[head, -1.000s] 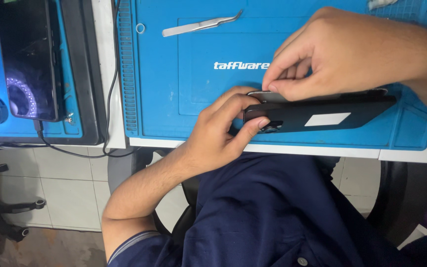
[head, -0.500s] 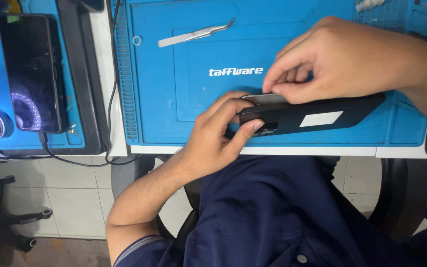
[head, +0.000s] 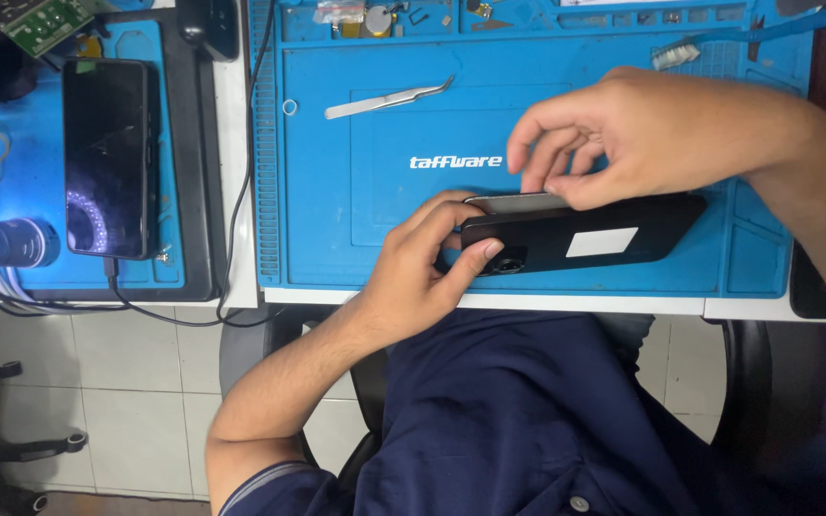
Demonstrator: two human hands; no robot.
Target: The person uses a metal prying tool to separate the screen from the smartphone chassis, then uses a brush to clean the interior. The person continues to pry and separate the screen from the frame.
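Observation:
A black smartphone (head: 585, 239) lies back-up near the front edge of a blue repair mat (head: 356, 220), a white sticker on its back. My left hand (head: 423, 268) grips its left end, thumb on the camera bump. My right hand (head: 642, 134) comes from the right and pinches the phone's upper edge with its fingertips, where a thin light strip shows along the rim.
Bent metal tweezers (head: 389, 98) lie on the mat's far part. A second dark phone (head: 107, 158) rests on a smaller blue mat at left, with a cable (head: 231, 239) and a lit lamp head (head: 2, 244). Small parts fill the mat's top tray (head: 375, 17).
The view has shifted so the mat sits lower in frame. Both hands keep their hold on the black phone; the right fingers stay at its upper edge.

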